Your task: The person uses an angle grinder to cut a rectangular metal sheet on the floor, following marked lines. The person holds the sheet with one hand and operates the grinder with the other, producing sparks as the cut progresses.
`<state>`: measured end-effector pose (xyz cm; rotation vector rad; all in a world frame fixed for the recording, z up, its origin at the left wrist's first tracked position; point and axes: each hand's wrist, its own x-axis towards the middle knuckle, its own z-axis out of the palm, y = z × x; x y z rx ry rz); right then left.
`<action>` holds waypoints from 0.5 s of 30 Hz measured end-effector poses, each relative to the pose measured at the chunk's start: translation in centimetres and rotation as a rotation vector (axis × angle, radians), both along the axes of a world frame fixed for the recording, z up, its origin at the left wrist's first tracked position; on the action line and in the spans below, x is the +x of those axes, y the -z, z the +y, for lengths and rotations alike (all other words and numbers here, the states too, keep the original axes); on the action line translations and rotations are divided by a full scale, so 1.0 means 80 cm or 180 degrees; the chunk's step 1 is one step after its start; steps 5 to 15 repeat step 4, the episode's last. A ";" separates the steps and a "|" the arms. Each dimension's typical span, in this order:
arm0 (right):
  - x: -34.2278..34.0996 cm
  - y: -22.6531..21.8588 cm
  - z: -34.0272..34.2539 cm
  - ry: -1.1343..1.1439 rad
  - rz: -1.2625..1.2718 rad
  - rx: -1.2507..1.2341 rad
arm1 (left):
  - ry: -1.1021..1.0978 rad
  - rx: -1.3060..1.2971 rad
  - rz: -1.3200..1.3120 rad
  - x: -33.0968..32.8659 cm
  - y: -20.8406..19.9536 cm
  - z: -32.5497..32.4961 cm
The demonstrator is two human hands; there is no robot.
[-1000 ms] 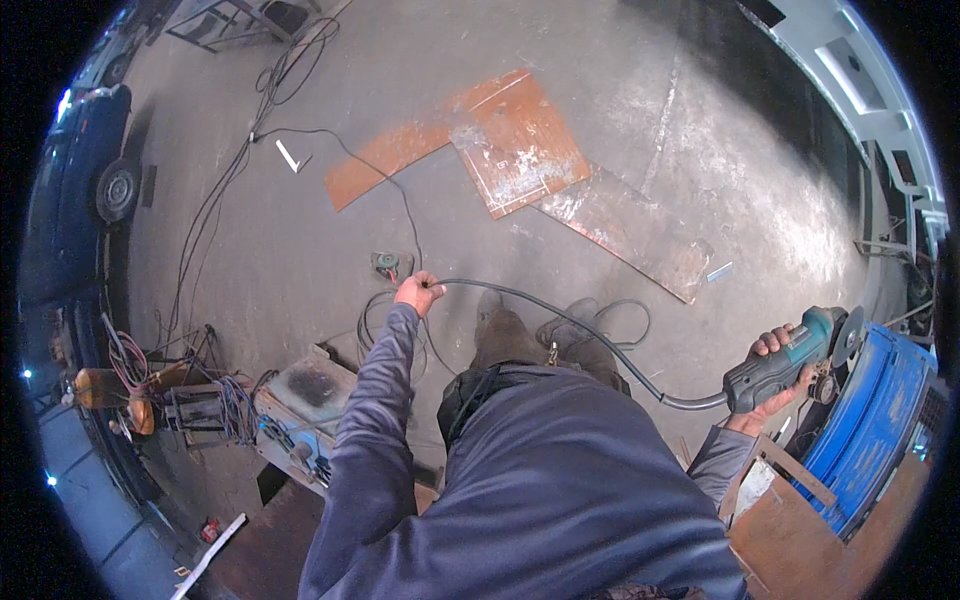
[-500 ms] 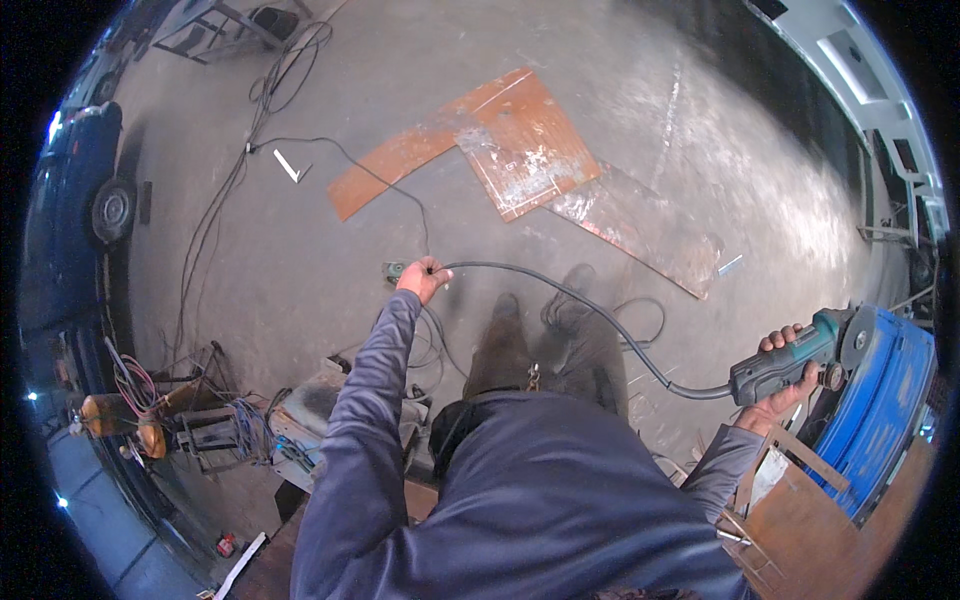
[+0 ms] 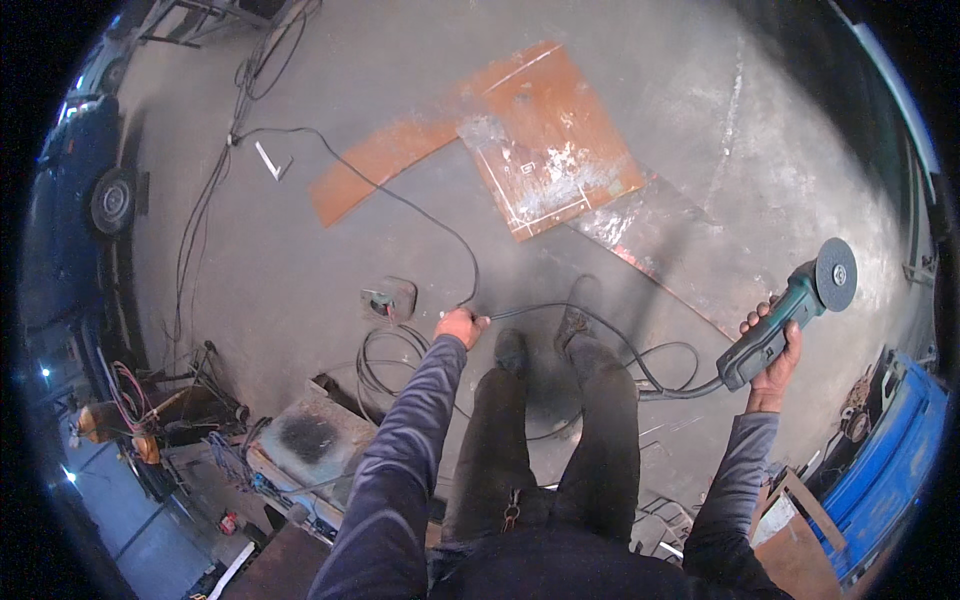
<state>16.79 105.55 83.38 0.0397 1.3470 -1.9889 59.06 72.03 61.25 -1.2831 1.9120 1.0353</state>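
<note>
My right hand [image 3: 773, 352] grips a green and black angle grinder [image 3: 778, 335] by its body, held out to the right above the floor. The dark disc [image 3: 836, 275] at its head faces up. A black power cord [image 3: 620, 340] runs from the back of the grinder to my left hand [image 3: 462, 326], which is closed around it in front of my legs. Beyond that hand, the cord continues across the floor to the far left. Near my left hand a small object with green and red parts [image 3: 380, 303] lies on the floor, beside a flat grey piece [image 3: 402, 294].
Orange-brown boards [image 3: 555, 140] lie ahead on the concrete floor. Coiled cable [image 3: 385, 360] rests near my feet. A dark vehicle [image 3: 75, 200] stands at the left, a blue panel [image 3: 890, 450] at the right. A worn metal bench [image 3: 310, 435] sits at lower left.
The grinder has swung forward, its disc turned upward. My left hand has shifted right and closer to my body, still holding the cord. My view has moved, showing more of my legs.
</note>
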 end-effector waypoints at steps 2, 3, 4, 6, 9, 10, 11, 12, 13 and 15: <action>-0.014 0.055 -0.011 -0.0065 0.0022 0.0220 | 0.0088 0.0085 -0.0026 -0.019 0.060 0.016; -0.020 0.085 -0.019 -0.0126 0.0002 0.0255 | 0.0440 0.0268 -0.0427 -0.027 0.092 0.025; -0.026 0.115 -0.028 -0.0188 -0.0022 0.0298 | 0.0791 0.0462 -0.0827 -0.036 0.124 0.034; -0.026 0.115 -0.028 -0.0188 -0.0022 0.0298 | 0.0791 0.0462 -0.0827 -0.036 0.124 0.034; -0.026 0.115 -0.028 -0.0188 -0.0022 0.0298 | 0.0791 0.0462 -0.0827 -0.036 0.124 0.034; -0.026 0.115 -0.028 -0.0188 -0.0022 0.0298 | 0.0791 0.0462 -0.0827 -0.036 0.124 0.034; -0.026 0.115 -0.028 -0.0188 -0.0022 0.0298 | 0.0791 0.0462 -0.0827 -0.036 0.124 0.034; -0.026 0.115 -0.028 -0.0188 -0.0022 0.0298 | 0.0791 0.0462 -0.0827 -0.036 0.124 0.034; -0.026 0.115 -0.028 -0.0188 -0.0022 0.0298 | 0.0791 0.0462 -0.0827 -0.036 0.124 0.034; -0.026 0.115 -0.028 -0.0188 -0.0022 0.0298 | 0.0791 0.0462 -0.0827 -0.036 0.124 0.034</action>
